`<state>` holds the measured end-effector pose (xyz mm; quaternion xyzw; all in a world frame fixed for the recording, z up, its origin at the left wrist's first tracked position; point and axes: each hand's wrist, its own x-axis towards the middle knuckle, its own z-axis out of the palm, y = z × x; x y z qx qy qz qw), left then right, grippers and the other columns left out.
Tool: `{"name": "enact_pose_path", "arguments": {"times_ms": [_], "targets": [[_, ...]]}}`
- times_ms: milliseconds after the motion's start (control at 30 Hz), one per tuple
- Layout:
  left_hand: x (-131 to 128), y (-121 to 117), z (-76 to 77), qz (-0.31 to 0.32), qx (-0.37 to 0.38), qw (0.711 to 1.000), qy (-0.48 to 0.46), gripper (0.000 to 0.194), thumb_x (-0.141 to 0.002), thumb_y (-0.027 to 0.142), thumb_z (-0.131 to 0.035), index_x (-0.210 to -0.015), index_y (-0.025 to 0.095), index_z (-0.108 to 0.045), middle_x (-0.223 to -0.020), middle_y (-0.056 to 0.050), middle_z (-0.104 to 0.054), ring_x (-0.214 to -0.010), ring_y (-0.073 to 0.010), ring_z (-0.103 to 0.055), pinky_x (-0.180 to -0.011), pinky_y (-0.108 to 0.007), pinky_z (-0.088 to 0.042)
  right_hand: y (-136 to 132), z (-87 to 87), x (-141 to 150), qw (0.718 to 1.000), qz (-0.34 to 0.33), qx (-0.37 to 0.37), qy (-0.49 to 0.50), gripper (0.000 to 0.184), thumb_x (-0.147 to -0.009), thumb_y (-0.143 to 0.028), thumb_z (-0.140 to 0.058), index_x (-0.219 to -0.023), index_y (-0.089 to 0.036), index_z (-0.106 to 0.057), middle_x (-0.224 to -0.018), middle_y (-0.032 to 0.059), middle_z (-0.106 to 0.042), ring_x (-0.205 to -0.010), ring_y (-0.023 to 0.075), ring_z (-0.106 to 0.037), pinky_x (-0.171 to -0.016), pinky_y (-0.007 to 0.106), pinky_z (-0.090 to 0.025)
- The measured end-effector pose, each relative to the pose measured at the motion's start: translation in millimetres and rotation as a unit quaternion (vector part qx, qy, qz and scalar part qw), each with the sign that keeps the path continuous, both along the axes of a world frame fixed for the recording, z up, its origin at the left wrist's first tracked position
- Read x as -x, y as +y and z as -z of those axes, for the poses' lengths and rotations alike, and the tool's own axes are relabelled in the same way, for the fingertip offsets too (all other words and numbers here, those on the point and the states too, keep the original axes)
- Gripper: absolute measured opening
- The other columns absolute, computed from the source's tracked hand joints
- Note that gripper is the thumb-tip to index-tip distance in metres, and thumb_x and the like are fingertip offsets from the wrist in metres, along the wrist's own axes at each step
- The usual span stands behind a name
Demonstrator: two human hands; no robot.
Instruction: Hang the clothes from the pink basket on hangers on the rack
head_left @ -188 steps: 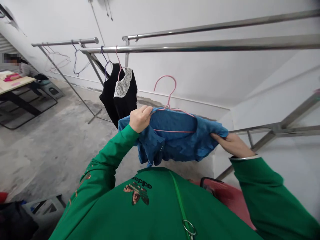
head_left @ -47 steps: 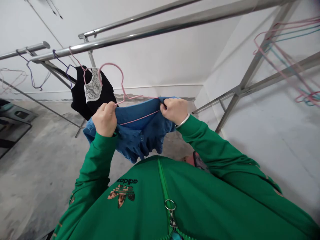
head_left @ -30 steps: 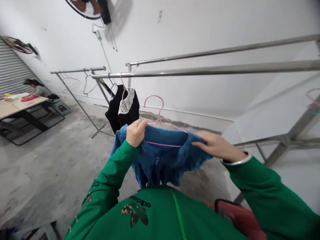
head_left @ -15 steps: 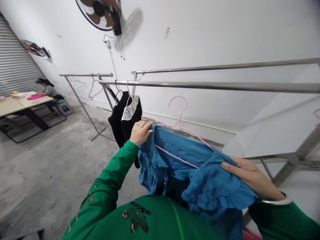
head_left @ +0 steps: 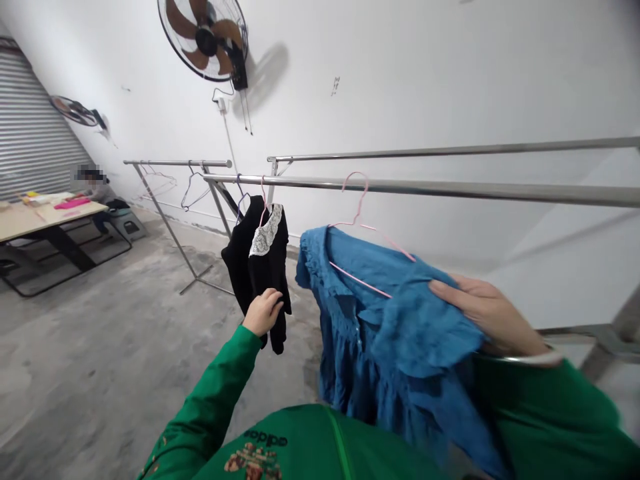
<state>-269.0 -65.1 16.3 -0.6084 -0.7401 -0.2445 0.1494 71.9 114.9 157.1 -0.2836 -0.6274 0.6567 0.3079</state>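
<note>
A blue ruffled blouse (head_left: 360, 320) with gathers and small front buttons hangs on a pink wire hanger (head_left: 358, 212). My right hand (head_left: 485, 310) grips its shoulder on the right, thumb in front and the other fingers behind the cloth. The hanger's hook overlaps the front metal rail (head_left: 430, 189); whether it rests on the rail I cannot tell. My left hand (head_left: 264, 312) is off the blouse, its fingers loosely bent and apart from the thumb, with nothing visible in them. Behind that hand hangs a black garment with a white lace collar (head_left: 267, 232); contact between them is unclear.
Beside the lace-collared garment hangs another black garment (head_left: 239, 253). Farther left, a second rack (head_left: 170, 163) carries several wire hangers. A person (head_left: 100, 193) sits at a table (head_left: 30, 223) at far left. Wall fans (head_left: 206, 41) are mounted above.
My left hand has let go of the blouse's left shoulder and moved down and left. The blouse and hanger have risen toward the rail, with my right hand still gripping the other shoulder.
</note>
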Motion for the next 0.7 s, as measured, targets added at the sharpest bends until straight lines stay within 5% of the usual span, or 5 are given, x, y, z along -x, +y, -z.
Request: {"name": "enact_pose_path", "arguments": {"times_ms": [133,367,700], "targets": [[-2.9,-12.6,16.0,0.018,0.035,0.999,-0.002,0.024,-0.093,0.026,-0.043,-0.107,0.018,-0.061,-0.109,-0.01,-0.063,-0.09,-0.0179,-0.066,-0.08,-0.03,-0.055,-12.5,19.0,79.2,0.997,0.014,0.011,0.073,0.046,-0.058,-0.047,-0.08,-0.089,-0.016,-0.066,-0.065,0.0014,-0.067,-0.051,0.0137,-0.06,-0.049,0.024,-0.05],[-5.9,-27.1,33.9,0.024,0.077,0.995,-0.062,0.026,-0.094,0.025,-0.04,-0.102,0.016,-0.063,-0.104,-0.01,-0.064,-0.094,-0.0185,-0.065,-0.082,-0.029,-0.054,-10.8,50.8,188.8,0.974,0.062,-0.196,0.1,0.032,-0.079,-0.046,-0.053,-0.088,-0.016,-0.061,-0.081,0.004,-0.065,-0.08,0.0182,-0.06,-0.08,0.034,-0.049],[-12.7,-30.1,60.6,0.046,0.134,0.985,-0.102,0.025,-0.092,0.022,-0.041,-0.095,0.018,-0.065,-0.098,-0.008,-0.065,-0.084,-0.0163,-0.065,-0.076,-0.026,-0.052,-21.7,76.0,273.5,0.932,0.164,-0.322,-0.006,0.019,-0.085,-0.035,-0.038,-0.071,-0.023,-0.036,-0.064,0.0021,-0.05,-0.064,0.0177,-0.048,-0.065,0.029,-0.038]]}}
